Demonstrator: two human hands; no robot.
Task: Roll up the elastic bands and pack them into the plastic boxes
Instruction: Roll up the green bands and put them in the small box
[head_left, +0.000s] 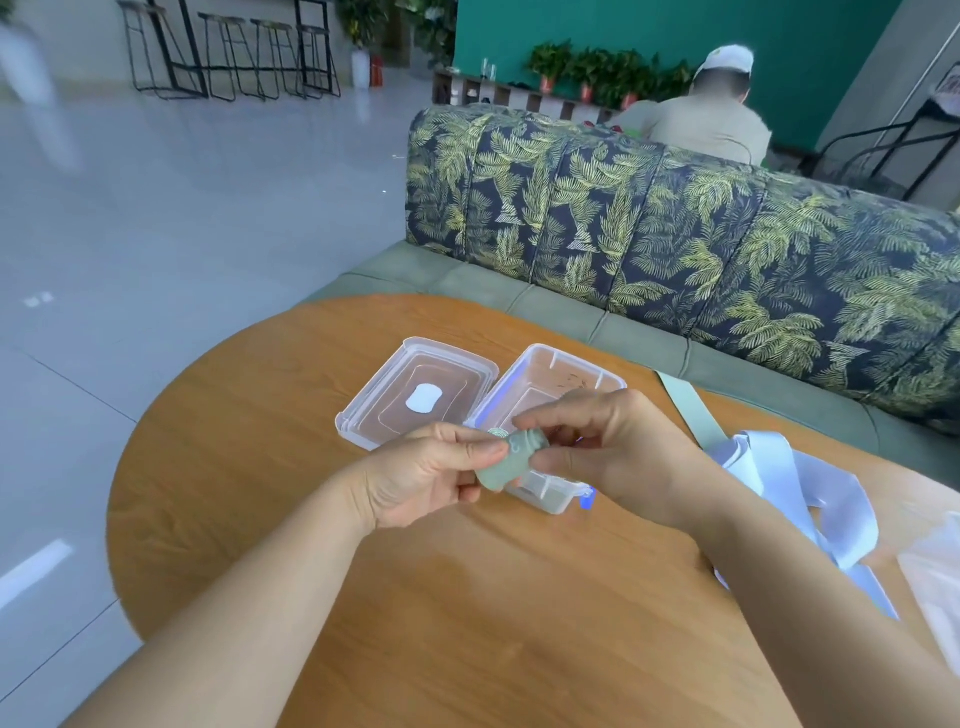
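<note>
Sofa (675, 249): leaf-print back and plain green seat, runs along the far side of the table; a seated person (711, 119) shows beyond it, back turned.
Table (467, 597): round, orange-brown wood, carries everything below.
Lilac bands (810, 493): loose, looping pile on the table's right side, partly behind the right forearm.
Bag (935, 587): clear plastic, at the right edge, cut off by the frame.
Box (566, 358): clear plastic, open, mid-table, nothing visible inside.
Lid (415, 400): lies flat just left of the box, touching it, with a white patch at its centre.
Green strip (691, 410): flat band right of the box, its near end tucked under the lilac bands.
Right hand (613, 452): thumb and curled fingertips pinch the roll's right end.
Left hand (415, 478): thumb and fingers pinch the roll's left end.
Rolled green band (514, 460): small tight coil, held between both hands over the box's near half, not inside it.
</note>
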